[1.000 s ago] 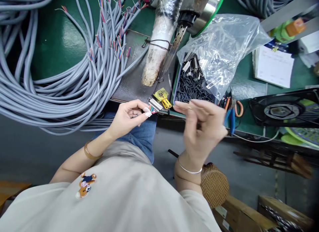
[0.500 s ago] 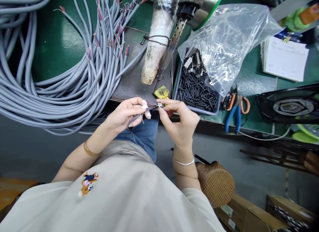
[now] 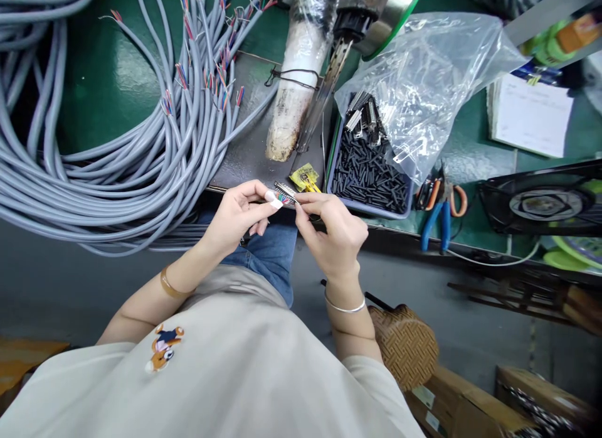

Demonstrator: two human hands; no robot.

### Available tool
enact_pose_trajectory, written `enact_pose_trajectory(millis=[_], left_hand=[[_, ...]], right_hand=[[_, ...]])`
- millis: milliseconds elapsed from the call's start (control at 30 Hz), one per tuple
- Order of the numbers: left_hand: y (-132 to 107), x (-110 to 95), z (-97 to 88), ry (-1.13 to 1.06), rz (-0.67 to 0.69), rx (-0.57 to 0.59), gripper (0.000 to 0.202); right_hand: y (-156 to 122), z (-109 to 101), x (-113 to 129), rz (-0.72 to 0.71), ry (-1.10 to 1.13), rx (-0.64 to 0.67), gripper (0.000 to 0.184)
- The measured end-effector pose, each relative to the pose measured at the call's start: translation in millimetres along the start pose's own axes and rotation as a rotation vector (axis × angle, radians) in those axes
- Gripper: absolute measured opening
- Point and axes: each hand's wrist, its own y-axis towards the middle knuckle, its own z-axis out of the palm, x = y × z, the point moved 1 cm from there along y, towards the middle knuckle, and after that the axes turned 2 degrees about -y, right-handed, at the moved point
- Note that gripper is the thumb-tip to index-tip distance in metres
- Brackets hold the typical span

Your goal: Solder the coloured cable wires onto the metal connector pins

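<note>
My left hand [image 3: 239, 215] pinches the end of a grey cable with coloured wires fanned out, joined to a small metal connector [image 3: 285, 194] at the bench's front edge. My right hand [image 3: 332, 234] is closed too, its thumb and fingers pinching at the connector's right side, touching the left fingertips. A blue tray [image 3: 335, 150] of black tube pieces sits just right of the hands. A yellow clip [image 3: 305, 177] lies on the dark plate right behind the connector.
A big coil of grey cables [image 3: 108, 162] with stripped coloured ends fills the green bench on the left. A clear plastic bag [image 3: 423, 80] overhangs the tray. Blue and orange-handled pliers [image 3: 439, 209], a fan [image 3: 540, 202] and papers [image 3: 529, 115] lie right. A wrapped tool [image 3: 296, 80] stands behind.
My right hand, open and apart a second ago, came left and closed on the connector. The left hand turned the cable end slightly and still holds it.
</note>
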Motion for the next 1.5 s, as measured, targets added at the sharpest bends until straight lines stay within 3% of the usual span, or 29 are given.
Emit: enact_pose_trajectory(millis=[233,500,667,833,1000,1200,1400,1500], left_hand=[[0.0,1.9,5.9,0.044,0.148,-0.065,0.028],[2.6,1.8,-0.5,0.026,0.101,-0.033,0.015],[2.9,0.7,-6.2,-0.115,0.01,0.053,0.01],[0.6,0.7,-9.3,-0.173,0.023,0.095,0.011],[-1.5,0.0,-11.1,-0.159,0.027,0.109,0.021],[-1.9,5.9,-8.8,0.005,0.045,0.101,0.028],[-3.6,5.1,1.0,0.085,0.117,0.083,0.028],[-2.7,3.7,4.0,0.102,0.163,0.035,0.028]], right_hand=[[-10.8,14.6,-1.9,0.134,0.105,-0.106,0.013],[-14.4,19.0,-2.8,0.169,0.147,-0.125,0.013],[-14.7,15.6,2.3,0.12,0.128,-0.157,0.017],[-15.5,11.5,9.2,0.008,0.057,-0.2,0.02],[-18.4,13.5,7.6,-0.009,0.052,-0.22,0.021],[-14.6,3.7,1.8,0.121,0.132,-0.164,0.016],[-3.0,-4.8,7.2,0.012,0.134,0.1,0.014],[-3.6,-1.6,4.0,0.036,0.087,0.038,0.015]])
